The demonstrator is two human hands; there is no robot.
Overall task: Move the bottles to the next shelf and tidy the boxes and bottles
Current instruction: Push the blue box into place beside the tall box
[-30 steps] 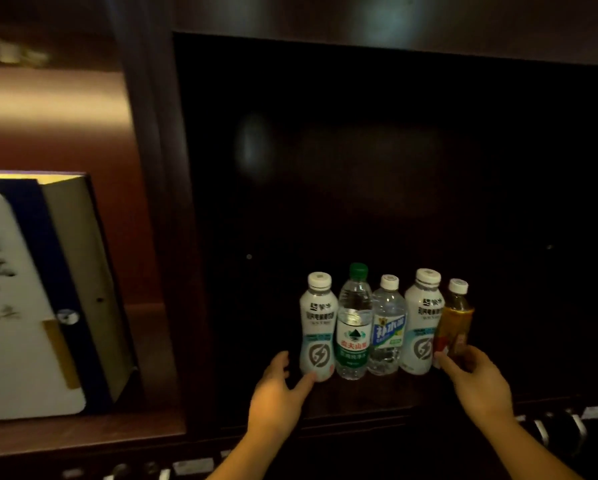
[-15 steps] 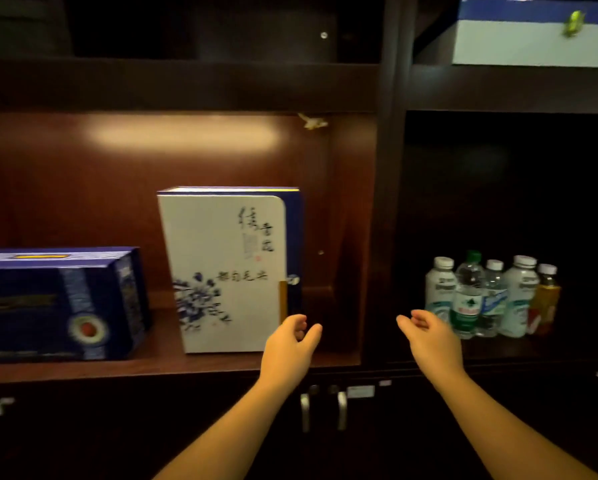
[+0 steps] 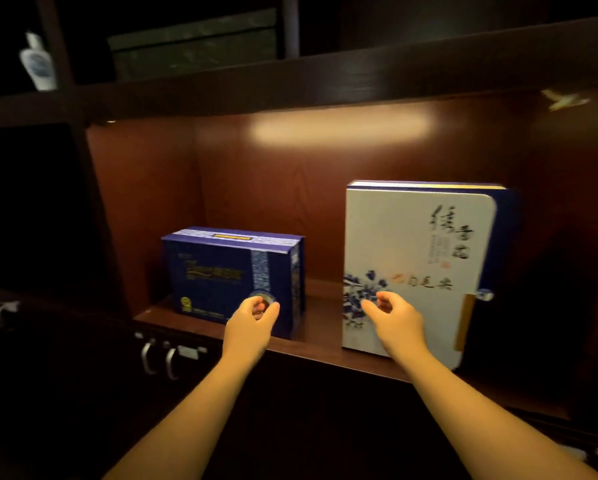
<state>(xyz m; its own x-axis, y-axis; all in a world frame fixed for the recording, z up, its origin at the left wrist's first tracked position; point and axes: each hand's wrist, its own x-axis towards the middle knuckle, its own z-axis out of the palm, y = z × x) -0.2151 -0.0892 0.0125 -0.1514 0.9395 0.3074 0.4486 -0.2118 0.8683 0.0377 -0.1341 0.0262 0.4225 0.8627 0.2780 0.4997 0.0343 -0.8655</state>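
The left hand hung empty, fingers loosely curled, before the low dark-blue cardboard gift box; the right hand, likewise empty and half-curled, hovered before the tall white box with blue flower print. A second earlier both hands had flanked the row of bottles; that compartment had since left the view, so the bottles seemed settled and the boxes next. Both boxes stood upright, well apart, on the lit reddish wooden shelf.
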